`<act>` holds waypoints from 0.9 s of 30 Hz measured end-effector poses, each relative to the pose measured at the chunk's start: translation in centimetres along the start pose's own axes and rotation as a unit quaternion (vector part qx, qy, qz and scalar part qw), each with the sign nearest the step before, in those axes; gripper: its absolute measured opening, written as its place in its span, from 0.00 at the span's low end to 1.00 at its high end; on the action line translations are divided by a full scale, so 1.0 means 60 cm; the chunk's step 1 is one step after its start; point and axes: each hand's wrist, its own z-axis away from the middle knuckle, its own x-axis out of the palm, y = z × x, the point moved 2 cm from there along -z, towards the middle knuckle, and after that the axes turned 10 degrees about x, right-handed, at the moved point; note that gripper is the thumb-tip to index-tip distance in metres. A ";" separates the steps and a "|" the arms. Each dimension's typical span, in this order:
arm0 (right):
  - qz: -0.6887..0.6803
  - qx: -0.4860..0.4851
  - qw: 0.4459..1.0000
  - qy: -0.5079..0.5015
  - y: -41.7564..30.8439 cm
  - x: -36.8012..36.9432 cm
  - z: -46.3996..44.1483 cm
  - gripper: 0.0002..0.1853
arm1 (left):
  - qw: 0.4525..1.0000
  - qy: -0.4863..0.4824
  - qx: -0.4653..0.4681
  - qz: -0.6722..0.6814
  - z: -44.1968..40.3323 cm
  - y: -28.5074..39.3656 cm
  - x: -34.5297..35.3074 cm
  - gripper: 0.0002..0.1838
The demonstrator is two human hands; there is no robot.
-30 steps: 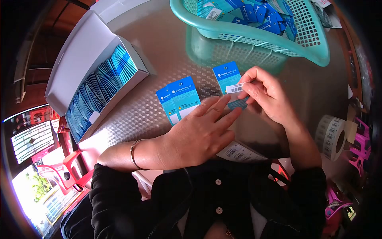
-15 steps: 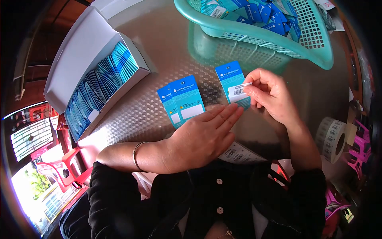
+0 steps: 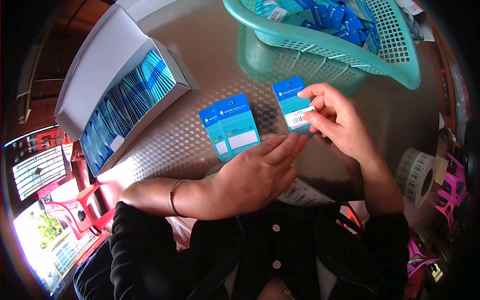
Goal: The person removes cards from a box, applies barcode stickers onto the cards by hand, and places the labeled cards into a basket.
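Observation:
A blue-and-teal water repellent card [image 3: 288, 93] lies on the metal table. A white barcode label [image 3: 298, 119] sits over its lower part. My right hand [image 3: 336, 121] touches the label with its thumb, while the index finger is raised away from the thumb. Fingers stretched and close together, my left hand [image 3: 257, 175] rests with its fingertips at the card's lower edge, hiding part of it. To the left, two overlapping cards [image 3: 236, 120] show blank white boxes; my left hand covers their lower ends. Below that hand, a strip of barcode labels [image 3: 305, 194] lies partly hidden.
An open white box [image 3: 162, 65] packed with cards stands at the left. At the back right is a teal plastic basket [image 3: 330, 49] holding many loose cards. A roll of labels [image 3: 416, 176] sits at the right edge.
The barcode label now lies flatter on the card. My right index finger has lifted off the label and spread from the thumb. My left hand has barely shifted.

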 end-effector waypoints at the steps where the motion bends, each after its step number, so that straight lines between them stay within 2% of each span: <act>1: -0.003 -0.001 1.000 -0.002 0.001 -0.001 0.000 0.15 | 1.000 0.000 -0.001 0.000 0.000 0.000 0.000 0.12; 27: 0.024 -0.036 0.999 0.002 0.010 -0.002 0.001 0.13 | 1.000 0.006 -0.003 0.017 -0.002 -0.002 -0.006 0.12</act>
